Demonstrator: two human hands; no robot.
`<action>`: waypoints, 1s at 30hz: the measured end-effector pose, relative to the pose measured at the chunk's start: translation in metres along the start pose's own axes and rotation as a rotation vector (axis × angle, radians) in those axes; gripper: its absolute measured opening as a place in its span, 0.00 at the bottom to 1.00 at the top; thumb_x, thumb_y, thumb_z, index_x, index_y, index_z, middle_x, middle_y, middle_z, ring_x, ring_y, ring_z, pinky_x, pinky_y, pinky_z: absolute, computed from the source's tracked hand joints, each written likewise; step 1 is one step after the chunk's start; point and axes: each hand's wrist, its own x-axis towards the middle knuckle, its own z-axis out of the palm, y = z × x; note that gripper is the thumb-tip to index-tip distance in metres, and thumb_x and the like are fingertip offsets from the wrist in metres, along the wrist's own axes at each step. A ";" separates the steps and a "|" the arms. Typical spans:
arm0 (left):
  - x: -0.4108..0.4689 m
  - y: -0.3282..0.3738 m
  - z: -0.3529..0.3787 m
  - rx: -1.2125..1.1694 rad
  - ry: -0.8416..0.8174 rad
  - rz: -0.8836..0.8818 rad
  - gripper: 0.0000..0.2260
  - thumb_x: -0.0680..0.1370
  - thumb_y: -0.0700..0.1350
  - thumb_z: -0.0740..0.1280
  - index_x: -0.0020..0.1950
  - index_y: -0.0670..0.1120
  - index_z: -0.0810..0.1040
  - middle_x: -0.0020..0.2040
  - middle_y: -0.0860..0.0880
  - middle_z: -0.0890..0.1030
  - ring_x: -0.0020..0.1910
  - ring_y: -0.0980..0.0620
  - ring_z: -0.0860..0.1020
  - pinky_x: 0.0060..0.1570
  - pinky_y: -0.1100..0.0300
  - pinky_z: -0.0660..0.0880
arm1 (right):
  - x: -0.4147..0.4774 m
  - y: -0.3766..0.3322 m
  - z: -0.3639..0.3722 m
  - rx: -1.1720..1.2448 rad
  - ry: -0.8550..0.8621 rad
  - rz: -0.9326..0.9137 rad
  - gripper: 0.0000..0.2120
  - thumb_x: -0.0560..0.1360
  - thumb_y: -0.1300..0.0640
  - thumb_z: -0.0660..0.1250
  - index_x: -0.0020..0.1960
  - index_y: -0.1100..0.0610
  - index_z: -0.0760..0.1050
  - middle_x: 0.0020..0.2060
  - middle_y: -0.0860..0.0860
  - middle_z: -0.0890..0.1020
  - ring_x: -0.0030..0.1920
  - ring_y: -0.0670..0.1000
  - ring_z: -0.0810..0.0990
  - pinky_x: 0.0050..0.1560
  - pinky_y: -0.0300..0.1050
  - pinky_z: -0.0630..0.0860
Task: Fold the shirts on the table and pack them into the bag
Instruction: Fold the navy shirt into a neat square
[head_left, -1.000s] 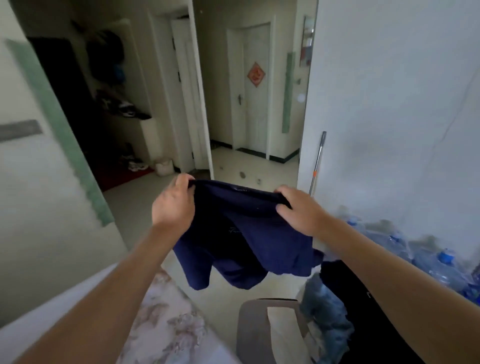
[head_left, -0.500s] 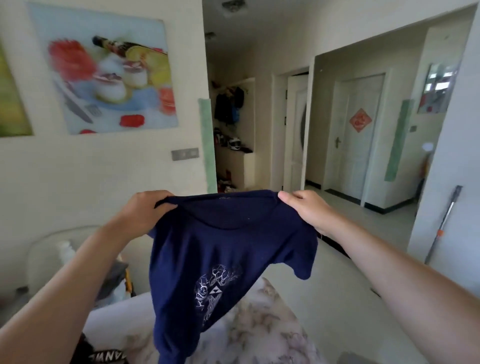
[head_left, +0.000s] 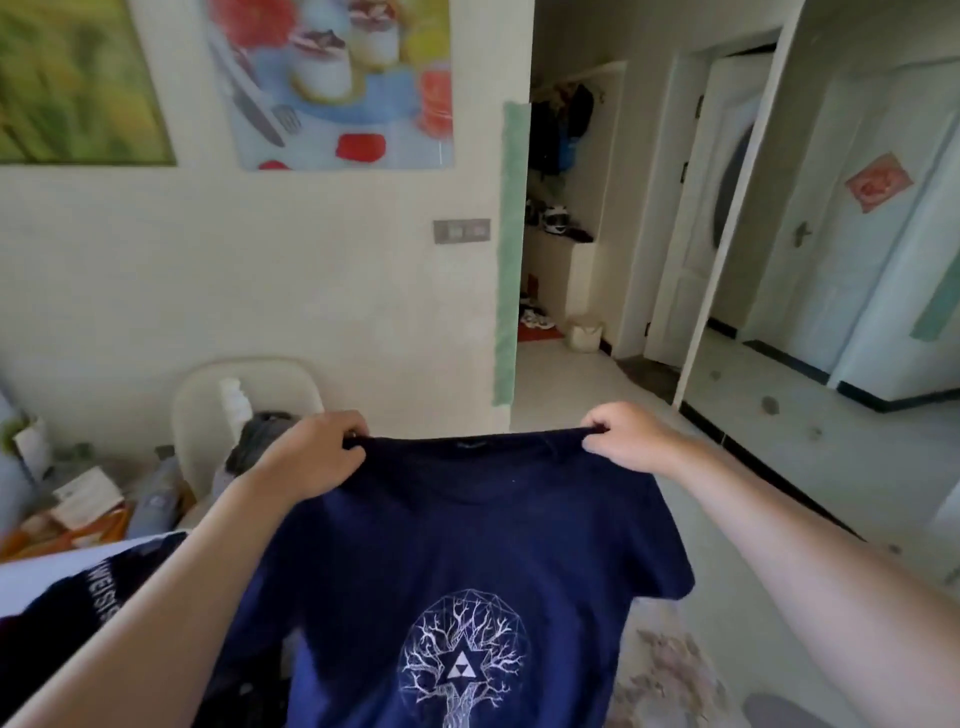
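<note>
A person's two bare arms reach forward from the bottom of the view, holding up a navy blue cotton T-shirt (head_left: 467, 561) printed with a white tree and triangle design. The left hand (head_left: 317, 457) has its fingers curled over the shirt's top edge at one shoulder. The right hand (head_left: 631, 439) pinches the top edge at the other shoulder, so the neckline is stretched almost straight between them. The shirt hangs flat in the air with its print facing the camera, and one short sleeve juts out below the right wrist. Its lower hem runs off the bottom of the view. At lower right, beside the shirt's edge, part of a pale marble-patterned table top (head_left: 670, 670) shows; whether the cloth touches it cannot be told. At lower left, under the left forearm, lies a dark garment with white lettering (head_left: 78, 603). Behind the left hand a cream rounded chair back (head_left: 208, 395) stands close against a cream wall, with cluttered papers and bottles to its left. A green strip (head_left: 511, 249) runs down the wall's outer corner. To the right of it, open pale tiled floor (head_left: 779, 441) stretches past the right arm toward a hallway with white doors
</note>
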 end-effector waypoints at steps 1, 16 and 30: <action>0.005 -0.011 0.017 -0.017 -0.002 0.001 0.06 0.74 0.44 0.68 0.42 0.57 0.78 0.42 0.55 0.81 0.48 0.50 0.79 0.52 0.56 0.74 | 0.011 0.009 0.014 -0.044 0.007 -0.001 0.06 0.75 0.55 0.68 0.48 0.48 0.83 0.45 0.43 0.84 0.46 0.45 0.81 0.46 0.44 0.77; 0.072 -0.082 0.195 -0.512 0.014 -0.429 0.33 0.81 0.37 0.60 0.80 0.49 0.47 0.76 0.45 0.62 0.73 0.47 0.64 0.70 0.50 0.65 | 0.158 0.056 0.199 0.162 -0.070 0.112 0.35 0.78 0.53 0.67 0.80 0.49 0.54 0.73 0.50 0.70 0.66 0.58 0.75 0.62 0.48 0.72; -0.117 -0.100 0.307 -0.003 -0.563 -0.046 0.31 0.60 0.71 0.67 0.60 0.61 0.71 0.58 0.60 0.66 0.58 0.58 0.63 0.62 0.57 0.64 | -0.027 0.119 0.345 -0.342 -0.487 -0.481 0.40 0.62 0.25 0.62 0.69 0.43 0.72 0.61 0.43 0.71 0.60 0.47 0.70 0.65 0.46 0.69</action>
